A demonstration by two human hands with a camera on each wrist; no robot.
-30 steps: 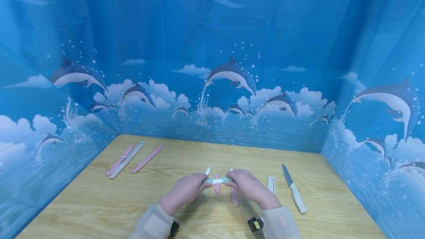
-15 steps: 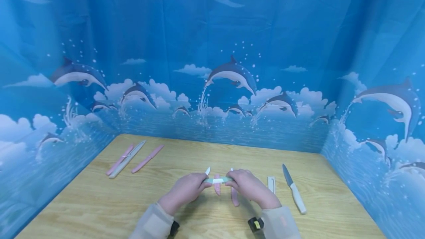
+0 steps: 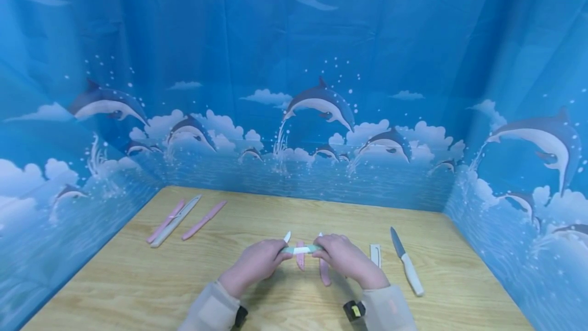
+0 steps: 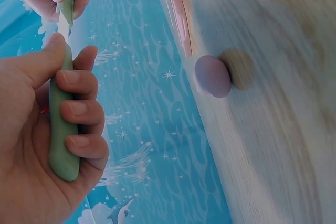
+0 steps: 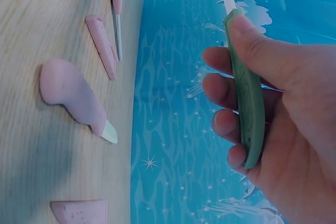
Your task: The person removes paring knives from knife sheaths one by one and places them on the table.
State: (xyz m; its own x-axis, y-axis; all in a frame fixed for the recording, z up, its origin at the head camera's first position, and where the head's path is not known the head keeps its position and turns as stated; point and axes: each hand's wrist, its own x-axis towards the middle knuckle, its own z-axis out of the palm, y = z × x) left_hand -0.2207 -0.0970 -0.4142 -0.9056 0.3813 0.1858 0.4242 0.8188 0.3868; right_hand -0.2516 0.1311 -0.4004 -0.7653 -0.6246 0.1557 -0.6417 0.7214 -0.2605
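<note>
My left hand (image 3: pixel 258 263) curls round the smooth green handle of a knife (image 4: pixel 56 114), its thumb laid along the top. My right hand (image 3: pixel 345 259) grips a matching green sheath (image 5: pixel 247 87). Between the two hands a short length of white blade (image 3: pixel 301 251) shows, its far part hidden in the sheath. Both hands are held above the table at the middle. Below and beyond them lie a pink sheath (image 3: pixel 300 263) and a pink knife (image 3: pixel 324 273) with a white blade, partly covered by the right hand. Another white blade tip (image 3: pixel 287 236) pokes out behind the left hand.
At the far left lie a pink piece (image 3: pixel 161 229), a long whitish sheath (image 3: pixel 174 222) and a slim pink knife-shaped piece (image 3: pixel 204 220). On the right are a white sheath (image 3: pixel 375 254) and a grey-bladed knife with a white handle (image 3: pixel 412 275). Blue dolphin-print curtains (image 3: pixel 294 178) border the table.
</note>
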